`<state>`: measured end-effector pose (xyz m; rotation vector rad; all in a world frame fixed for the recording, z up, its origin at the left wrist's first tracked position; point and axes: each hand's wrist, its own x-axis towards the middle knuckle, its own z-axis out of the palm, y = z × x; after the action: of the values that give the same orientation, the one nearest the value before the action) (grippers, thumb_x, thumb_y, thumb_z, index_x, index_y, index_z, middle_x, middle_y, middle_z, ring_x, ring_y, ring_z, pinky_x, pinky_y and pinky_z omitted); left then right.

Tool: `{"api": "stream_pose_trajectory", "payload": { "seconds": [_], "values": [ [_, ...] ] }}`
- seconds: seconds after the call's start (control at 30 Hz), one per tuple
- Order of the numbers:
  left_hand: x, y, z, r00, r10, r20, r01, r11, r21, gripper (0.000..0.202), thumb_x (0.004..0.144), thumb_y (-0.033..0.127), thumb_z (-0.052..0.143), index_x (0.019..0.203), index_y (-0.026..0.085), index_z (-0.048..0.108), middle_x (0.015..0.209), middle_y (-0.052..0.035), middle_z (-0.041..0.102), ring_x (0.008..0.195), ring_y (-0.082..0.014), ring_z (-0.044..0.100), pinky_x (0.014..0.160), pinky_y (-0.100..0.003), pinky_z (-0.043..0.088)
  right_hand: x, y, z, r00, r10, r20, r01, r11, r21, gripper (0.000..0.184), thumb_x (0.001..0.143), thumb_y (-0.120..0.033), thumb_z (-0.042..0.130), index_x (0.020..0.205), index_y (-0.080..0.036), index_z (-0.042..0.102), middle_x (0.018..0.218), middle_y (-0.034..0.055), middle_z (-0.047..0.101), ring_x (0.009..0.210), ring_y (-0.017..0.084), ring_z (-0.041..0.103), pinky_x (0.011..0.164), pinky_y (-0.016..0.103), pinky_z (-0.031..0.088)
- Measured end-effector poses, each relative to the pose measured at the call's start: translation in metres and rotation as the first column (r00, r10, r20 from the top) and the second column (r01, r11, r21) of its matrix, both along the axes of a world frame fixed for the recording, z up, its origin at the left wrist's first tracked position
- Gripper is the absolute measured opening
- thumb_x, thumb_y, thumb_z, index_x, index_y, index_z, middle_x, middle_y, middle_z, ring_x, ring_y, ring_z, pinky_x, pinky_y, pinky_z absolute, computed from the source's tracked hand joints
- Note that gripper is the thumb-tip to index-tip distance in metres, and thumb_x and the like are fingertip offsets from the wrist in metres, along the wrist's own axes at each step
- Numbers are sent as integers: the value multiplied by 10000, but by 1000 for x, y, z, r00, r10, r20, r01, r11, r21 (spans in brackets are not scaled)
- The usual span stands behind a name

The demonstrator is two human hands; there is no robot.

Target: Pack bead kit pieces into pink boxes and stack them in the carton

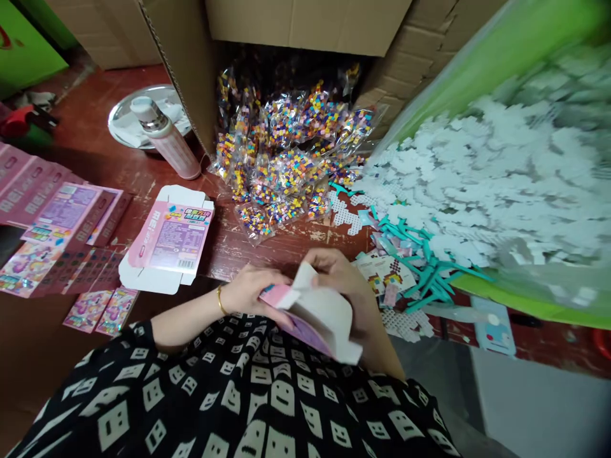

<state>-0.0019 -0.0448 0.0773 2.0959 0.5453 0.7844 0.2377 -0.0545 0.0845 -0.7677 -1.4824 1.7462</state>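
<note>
Both my hands hold a small pink and white cardboard box (317,315) close to my body, over my black patterned top. My left hand (251,289), with a gold bracelet on the wrist, grips the box's pink end, fingers closed on it. My right hand (346,280) curls round the white open flap from the right. Just beyond lies a flat unfolded pink box (167,242) on the red-brown table (95,146).
Bags of coloured beads (291,152) spill from a cardboard carton (191,57). Turquoise plastic tweezers (424,267) and white pegboards (477,184) pile at the right on a green bag. Pink flat boxes and sticker sheets (57,229) lie left. A pink bottle (167,137) stands by a metal plate.
</note>
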Motion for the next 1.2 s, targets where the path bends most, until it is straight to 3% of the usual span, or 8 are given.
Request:
{"api": "stream_pose_trajectory", "payload": {
  "seconds": [0.13,0.23,0.37,0.5,0.7,0.83,0.97,1.2],
  "values": [
    [-9,-9,-32,871,446,-206,-480,861,-165,817,617,605,833,1241,179,521,988,-101,718,844,-252,710,741,-363,572,13,44,-65,631,-735,248,771,631,-90,475,751,-583,717,1001,-203,580,869,19,664,721,142,629,618,251,505],
    [4,-9,-61,853,452,-260,-505,840,-196,846,750,540,767,1394,154,376,1212,-176,646,1078,-294,667,898,-426,552,17,85,-101,283,-867,410,937,341,74,523,675,-535,764,983,-178,540,821,16,628,740,163,618,678,286,508],
    [18,9,-76,814,527,-246,-524,848,82,670,841,507,687,1366,153,468,1386,-196,523,1301,-327,507,1085,-491,425,23,111,-113,203,-864,460,903,348,254,435,674,-474,754,890,-159,546,725,19,600,714,192,603,742,342,497],
    [-9,51,-65,580,750,-317,-710,657,254,386,949,509,512,1033,156,645,1042,-132,653,1027,-269,607,946,-421,486,44,93,-113,115,-907,406,850,301,432,457,723,-531,684,962,-159,566,751,24,606,656,178,576,694,344,499],
    [-29,107,-76,210,776,-594,-751,517,411,719,866,600,567,1223,-24,567,1253,-323,537,1199,-463,496,970,-536,432,43,24,-115,286,-874,394,746,461,481,386,825,-562,578,915,-191,635,871,80,679,746,187,621,702,335,523],
    [-20,113,-90,278,809,-517,-785,502,363,843,827,637,588,1270,-75,502,1303,-394,480,1239,-513,457,1015,-594,378,57,-18,-105,239,-854,462,734,470,490,345,861,-544,559,873,-211,647,853,62,675,730,183,616,668,317,510],
    [-25,110,-103,386,841,-380,-847,486,215,836,785,590,671,1339,-2,469,1263,-341,559,1208,-467,535,1026,-556,400,120,-50,-100,-104,-784,612,725,361,586,474,776,-629,604,906,-175,645,925,122,669,833,251,618,790,407,512],
    [-29,99,-99,437,895,-87,-862,389,-326,487,595,452,868,908,153,645,908,-76,707,862,-230,688,858,-344,535,194,-58,-110,-313,-485,816,628,540,561,740,540,-688,783,972,-103,642,998,217,641,1051,385,575,925,498,450]
  ]
}}
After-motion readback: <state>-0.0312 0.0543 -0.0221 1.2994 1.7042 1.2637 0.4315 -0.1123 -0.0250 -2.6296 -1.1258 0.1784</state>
